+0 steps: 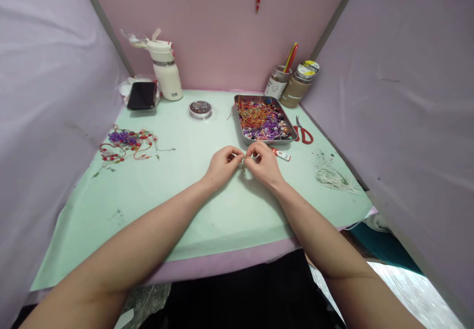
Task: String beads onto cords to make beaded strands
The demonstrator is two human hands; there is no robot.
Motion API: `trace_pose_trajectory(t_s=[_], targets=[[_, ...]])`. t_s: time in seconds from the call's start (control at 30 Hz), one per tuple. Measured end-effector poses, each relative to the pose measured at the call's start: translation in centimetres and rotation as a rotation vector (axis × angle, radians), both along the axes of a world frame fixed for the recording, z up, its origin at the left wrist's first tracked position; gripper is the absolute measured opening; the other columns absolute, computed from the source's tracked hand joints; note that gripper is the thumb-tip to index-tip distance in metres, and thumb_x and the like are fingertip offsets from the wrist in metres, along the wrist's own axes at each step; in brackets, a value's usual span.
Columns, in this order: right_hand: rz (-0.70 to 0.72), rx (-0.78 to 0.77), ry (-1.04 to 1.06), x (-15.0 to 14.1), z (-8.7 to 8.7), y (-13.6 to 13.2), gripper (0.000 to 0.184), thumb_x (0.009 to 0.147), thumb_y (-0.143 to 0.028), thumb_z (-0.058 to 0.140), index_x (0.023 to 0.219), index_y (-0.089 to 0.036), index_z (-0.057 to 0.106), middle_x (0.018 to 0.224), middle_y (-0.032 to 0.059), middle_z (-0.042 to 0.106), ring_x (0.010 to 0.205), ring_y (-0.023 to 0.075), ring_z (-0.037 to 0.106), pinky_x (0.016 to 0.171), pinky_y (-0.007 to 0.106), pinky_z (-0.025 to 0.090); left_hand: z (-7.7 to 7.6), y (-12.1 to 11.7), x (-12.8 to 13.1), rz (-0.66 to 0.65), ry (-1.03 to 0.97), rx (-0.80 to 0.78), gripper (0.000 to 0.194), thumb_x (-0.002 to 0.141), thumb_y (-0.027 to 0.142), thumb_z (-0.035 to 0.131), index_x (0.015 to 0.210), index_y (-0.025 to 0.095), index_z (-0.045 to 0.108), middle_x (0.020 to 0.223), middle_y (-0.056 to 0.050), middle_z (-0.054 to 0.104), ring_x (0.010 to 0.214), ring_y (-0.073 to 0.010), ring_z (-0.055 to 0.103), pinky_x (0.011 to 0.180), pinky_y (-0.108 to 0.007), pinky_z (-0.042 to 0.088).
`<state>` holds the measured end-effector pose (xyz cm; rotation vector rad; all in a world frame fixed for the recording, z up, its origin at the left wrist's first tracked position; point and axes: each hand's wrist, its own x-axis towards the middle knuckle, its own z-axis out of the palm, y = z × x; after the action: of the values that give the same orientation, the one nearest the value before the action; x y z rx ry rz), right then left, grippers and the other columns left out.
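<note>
My left hand and my right hand meet over the middle of the pale green table, fingertips pinched together. Between them is a small thing with a thin light cord; it is too small to name. Just behind my right hand stands a metal tray full of coloured beads and orange and red cords. A small white and red tube lies beside my right hand.
Red-handled scissors lie right of the tray. Two jars stand at the back right, a white bottle, a black phone and a round tin at the back left. Beaded strings lie left, white cord scraps right.
</note>
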<state>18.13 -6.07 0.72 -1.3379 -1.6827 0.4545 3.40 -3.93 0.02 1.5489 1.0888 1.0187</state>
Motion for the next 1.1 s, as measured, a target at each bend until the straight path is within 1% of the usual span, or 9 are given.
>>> trace_pose_trajectory(t_s=[0.13, 0.33, 0.47, 0.6, 0.73, 0.8, 0.97, 1.03, 1.1], targets=[[0.067, -0.162, 0.088, 0.05, 0.67, -0.14, 0.01, 0.071, -0.023, 0.049, 0.061, -0.021, 0.047, 0.079, 0.0021, 0.056, 0.075, 0.0165, 0.052, 0.069, 0.029, 0.042, 0.25, -0.45, 0.1, -0.008, 0.11, 0.099, 0.009, 0.081, 0.024, 0.055, 0.081, 0.018, 0.062, 0.076, 0.0, 0.064, 0.066, -0.0121, 0.053, 0.066, -0.025, 0.041], [0.093, -0.239, 0.141, 0.25, 0.85, -0.19, 0.01, 0.069, -0.025, 0.047, 0.061, -0.02, 0.048, 0.08, 0.0027, 0.059, 0.079, 0.0176, 0.054, 0.075, 0.03, 0.042, 0.27, -0.43, 0.0, 0.003, 0.145, 0.166, 0.008, 0.083, 0.023, 0.054, 0.082, 0.018, 0.059, 0.078, 0.0, 0.063, 0.068, -0.0119, 0.053, 0.067, -0.025, 0.041], [0.079, -0.284, 0.16, 0.4, 0.89, -0.22, 0.01, 0.07, -0.027, 0.048, 0.063, -0.02, 0.052, 0.079, 0.0027, 0.061, 0.078, 0.0181, 0.054, 0.075, 0.03, 0.042, 0.13, -0.34, -0.08, 0.031, 0.126, 0.152, 0.008, 0.084, 0.023, 0.053, 0.083, 0.018, 0.059, 0.078, 0.0, 0.063, 0.067, -0.0116, 0.053, 0.066, -0.025, 0.041], [0.084, -0.311, 0.148, 0.36, 0.95, -0.27, 0.009, 0.068, -0.026, 0.049, 0.063, -0.02, 0.053, 0.074, 0.0015, 0.061, 0.074, 0.0169, 0.054, 0.073, 0.029, 0.042, -0.1, -0.18, 0.05, 0.056, 0.005, 0.042, 0.009, 0.081, 0.026, 0.057, 0.082, 0.017, 0.06, 0.075, 0.0, 0.062, 0.065, -0.011, 0.053, 0.062, -0.024, 0.042], [0.074, -0.291, 0.102, 0.14, 0.67, -0.2, 0.008, 0.067, -0.024, 0.05, 0.063, -0.02, 0.055, 0.07, 0.0005, 0.059, 0.07, 0.0158, 0.053, 0.068, 0.028, 0.042, -0.1, 0.05, 0.31, 0.06, -0.205, -0.183, 0.014, 0.076, 0.029, 0.062, 0.077, 0.016, 0.059, 0.067, 0.002, 0.058, 0.056, -0.0092, 0.05, 0.054, -0.023, 0.04], [0.075, -0.284, 0.08, 0.07, 0.45, -0.16, 0.008, 0.068, -0.024, 0.051, 0.063, -0.02, 0.056, 0.069, 0.0004, 0.059, 0.069, 0.0155, 0.053, 0.066, 0.027, 0.041, -0.01, 0.11, 0.41, 0.057, -0.278, -0.266, 0.015, 0.074, 0.03, 0.065, 0.076, 0.016, 0.059, 0.062, 0.003, 0.056, 0.052, -0.0079, 0.047, 0.05, -0.022, 0.038], [0.111, -0.291, 0.048, 0.06, 0.03, -0.15, 0.011, 0.071, -0.025, 0.053, 0.062, -0.019, 0.056, 0.071, 0.0009, 0.061, 0.07, 0.0153, 0.054, 0.067, 0.027, 0.042, 0.25, -0.12, 0.55, 0.03, -0.377, -0.387, 0.017, 0.073, 0.029, 0.067, 0.075, 0.016, 0.057, 0.056, 0.004, 0.053, 0.042, -0.0043, 0.035, 0.042, -0.02, 0.023], [0.107, -0.299, 0.036, 0.11, 0.02, -0.16, 0.012, 0.072, -0.025, 0.053, 0.062, -0.019, 0.056, 0.071, 0.0006, 0.061, 0.069, 0.0149, 0.054, 0.067, 0.027, 0.042, 0.32, -0.27, 0.61, -0.005, -0.437, -0.411, 0.016, 0.074, 0.028, 0.067, 0.074, 0.016, 0.056, 0.058, 0.003, 0.054, 0.043, -0.0035, 0.034, 0.042, -0.019, 0.021], [0.096, -0.318, 0.042, 0.17, 0.15, -0.14, 0.01, 0.071, -0.026, 0.055, 0.064, -0.019, 0.057, 0.071, 0.0003, 0.061, 0.068, 0.0147, 0.054, 0.067, 0.027, 0.041, 0.31, -0.34, 0.64, -0.036, -0.491, -0.408, 0.015, 0.074, 0.026, 0.067, 0.074, 0.016, 0.056, 0.058, 0.003, 0.053, 0.045, -0.0034, 0.036, 0.044, -0.019, 0.024]])
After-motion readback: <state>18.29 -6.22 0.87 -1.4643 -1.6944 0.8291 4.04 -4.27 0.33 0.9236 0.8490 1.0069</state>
